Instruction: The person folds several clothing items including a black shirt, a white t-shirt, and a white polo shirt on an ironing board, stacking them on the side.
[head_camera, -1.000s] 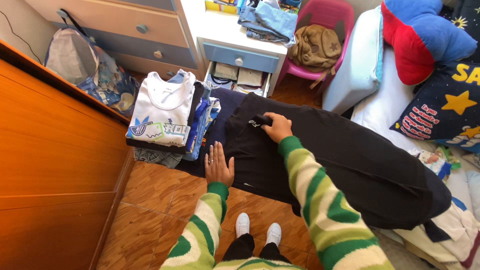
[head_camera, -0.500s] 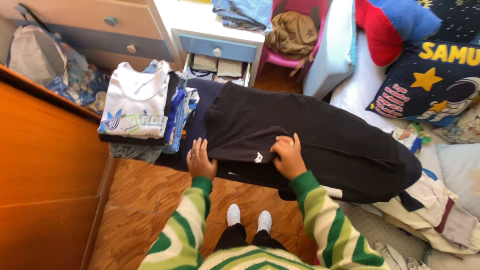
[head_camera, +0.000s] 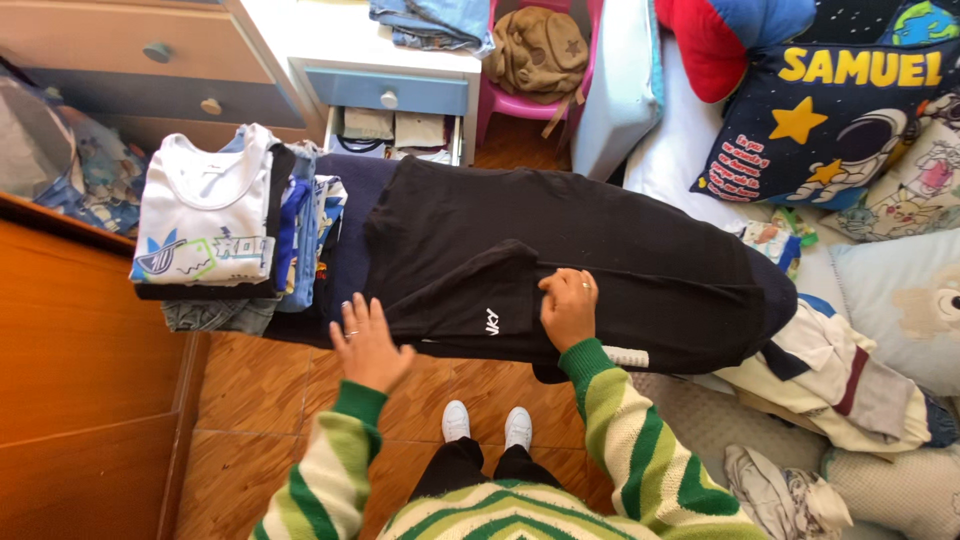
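Left hand (head_camera: 368, 345) flat, open beside black garment (head_camera: 560, 250); right hand (head_camera: 568, 308) pressing fold. Best smoothing outward, edges aligned.

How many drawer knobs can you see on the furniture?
3. Two round knobs sit on the wooden dresser at top left, an upper knob and a lower knob. One knob is on the blue drawer of the white nightstand. Others may lie outside the picture.
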